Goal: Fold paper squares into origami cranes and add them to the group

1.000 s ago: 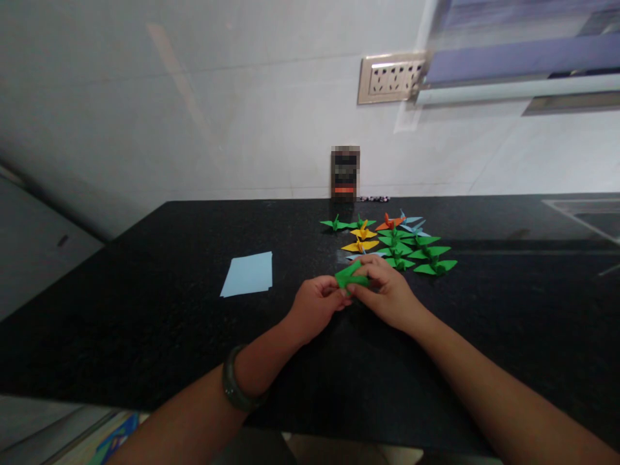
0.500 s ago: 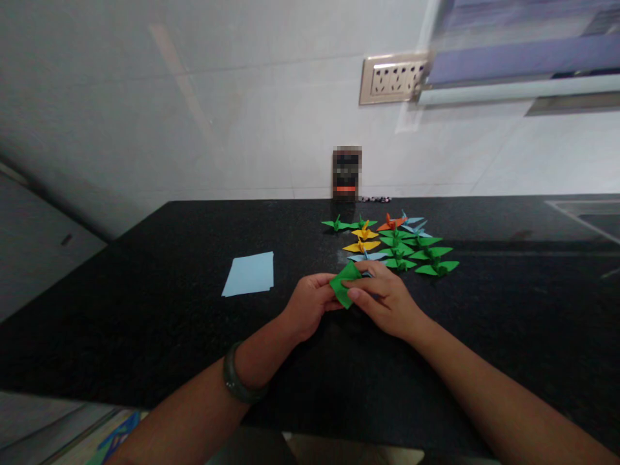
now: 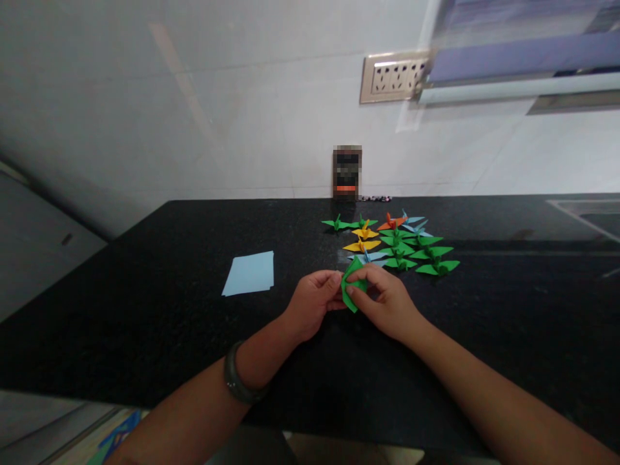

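Note:
A partly folded piece of green paper (image 3: 352, 284) is pinched between both hands just above the black countertop (image 3: 145, 310). My left hand (image 3: 312, 303) grips its left edge with thumb and fingers closed. My right hand (image 3: 385, 300) holds the right side, thumb pressed on the front of the paper. Just behind the hands lies a cluster of finished paper cranes (image 3: 394, 245) in green, yellow, orange and light blue.
A small stack of light blue paper sheets (image 3: 249, 274) lies left of the hands. A dark small object (image 3: 347, 173) stands against the wall at the back. A socket plate (image 3: 392, 77) is on the wall. A sink edge (image 3: 588, 216) shows far right.
The green paper has been turned between the fingers from lying flat and wide to standing more upright and narrow. Both hands stay in almost the same place.

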Available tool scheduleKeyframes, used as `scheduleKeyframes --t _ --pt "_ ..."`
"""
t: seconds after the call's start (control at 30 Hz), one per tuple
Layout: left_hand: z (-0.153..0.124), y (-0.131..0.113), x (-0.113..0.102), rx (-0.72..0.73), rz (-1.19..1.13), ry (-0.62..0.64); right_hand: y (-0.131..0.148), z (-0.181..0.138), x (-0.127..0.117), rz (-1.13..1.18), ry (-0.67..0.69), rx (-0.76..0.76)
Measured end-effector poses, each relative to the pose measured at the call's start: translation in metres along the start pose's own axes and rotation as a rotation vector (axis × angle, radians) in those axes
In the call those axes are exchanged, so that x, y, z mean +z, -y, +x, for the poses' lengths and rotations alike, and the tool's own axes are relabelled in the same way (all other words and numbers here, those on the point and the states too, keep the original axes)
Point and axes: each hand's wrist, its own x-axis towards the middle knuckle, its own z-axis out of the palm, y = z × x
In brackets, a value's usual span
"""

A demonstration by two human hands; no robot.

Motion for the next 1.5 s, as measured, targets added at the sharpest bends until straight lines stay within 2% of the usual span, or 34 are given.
scheduleKeyframes --t 0.13,0.27,0.37,0.53,0.7,0.87,1.0,1.1,1.2,1.33,1.5 --pt "0.0009 0.0013 0.0003 0.013 0.013 -0.018 0.0018 0.0003 -0.0005 0.000 0.015 -0.074" --pt "0.0026 0.0023 0.0000 0.023 -0.004 -0.049 0.0037 0.0018 -0.0016 0.063 0.084 -0.125" --pt "0.0034 0.0031 -0.0003 0.015 -0.003 -0.067 0.0022 0.0023 -0.0017 0.090 0.110 -0.110" --pt "0.0032 0.0029 0.0002 0.021 -0.009 -0.072 -0.0011 0.0022 -0.0002 0.135 0.040 -0.053" --pt "0.0035 0.0019 -0.0001 0.026 -0.033 -0.042 0.0028 0.0014 0.0008 0.155 0.131 -0.074" --pt "0.0046 0.0007 -0.0005 -0.013 -0.070 -0.084 -0.0015 0.0022 0.0039 0.202 0.041 0.046" --pt "0.0034 -0.0011 0.0000 -0.053 -0.089 -0.045 -0.0047 0.0031 0.0021 0.217 0.043 0.140" --pt "0.0023 -0.0018 0.0008 -0.027 -0.101 -0.026 -0.0016 0.0021 -0.0007 0.205 0.103 0.071" --pt "0.0028 -0.0009 0.0013 0.008 -0.099 -0.080 0.0005 0.0008 -0.0013 0.156 0.179 -0.038" --pt "0.0041 0.0008 0.0016 0.027 -0.069 -0.166 -0.0024 0.0006 0.0016 0.113 0.108 -0.121" --pt "0.0037 0.0016 0.0017 0.021 -0.063 -0.102 -0.0006 0.0012 0.0031 0.185 0.060 -0.003"
